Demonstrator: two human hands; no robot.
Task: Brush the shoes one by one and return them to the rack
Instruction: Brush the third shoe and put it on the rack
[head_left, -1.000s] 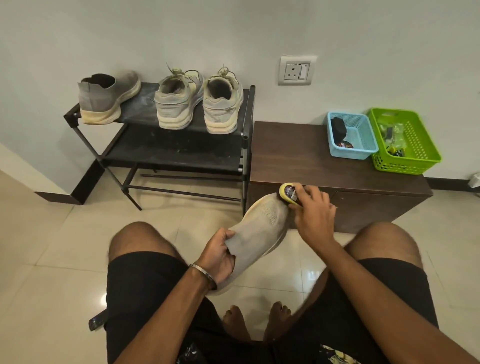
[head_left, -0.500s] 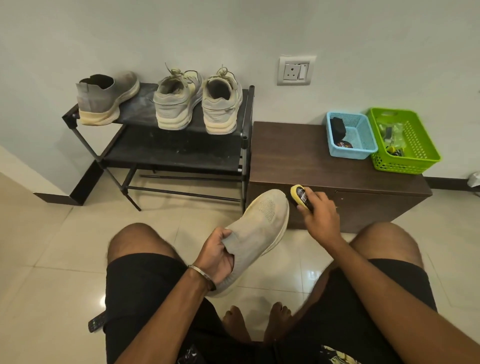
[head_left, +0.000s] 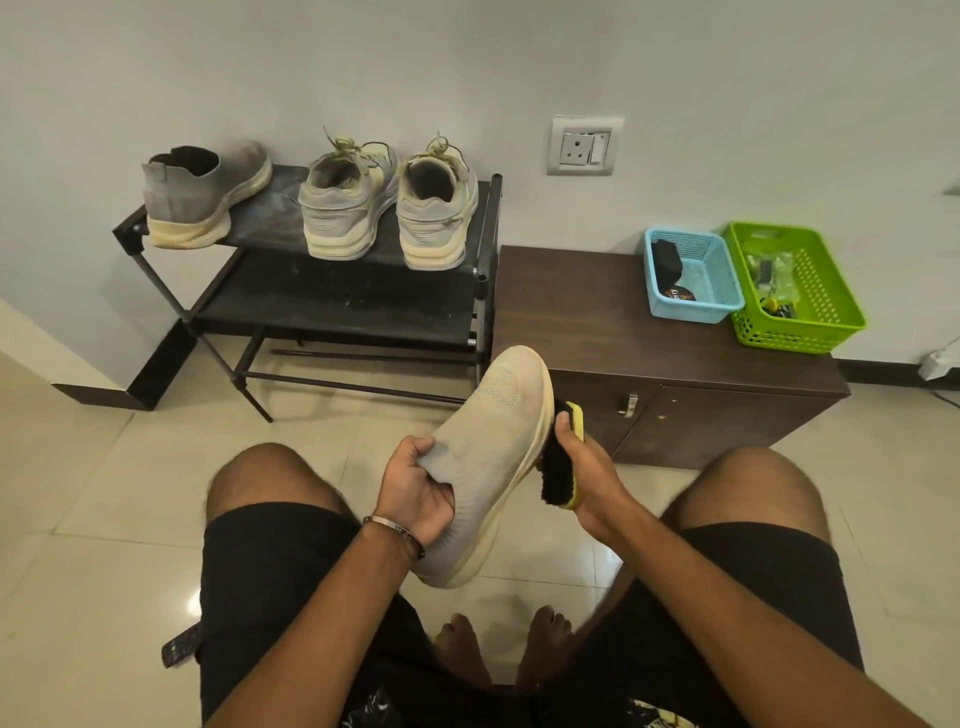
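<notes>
A grey slip-on shoe (head_left: 493, 447) with a cream sole is held up between my knees, toe pointing away from me. My left hand (head_left: 418, 491) grips its collar with the fingers inside the opening. My right hand (head_left: 589, 475) holds a yellow-backed brush (head_left: 561, 467), whose black bristles press against the right side of the sole. On the black rack's (head_left: 358, 306) top shelf stand the matching grey slip-on (head_left: 202, 195) at the left and a pair of grey lace-up sneakers (head_left: 389, 202) at the right.
A dark wooden cabinet (head_left: 597, 322) stands right of the rack, carrying a blue basket (head_left: 693, 275) and a green basket (head_left: 797, 291) with small items. A wall socket (head_left: 584, 145) is above it. A remote (head_left: 179, 644) lies on the tiled floor by my left thigh.
My right hand has moved the brush from the toe of the shoe down to the right side of its sole. The shoe has tilted slightly more upright.
</notes>
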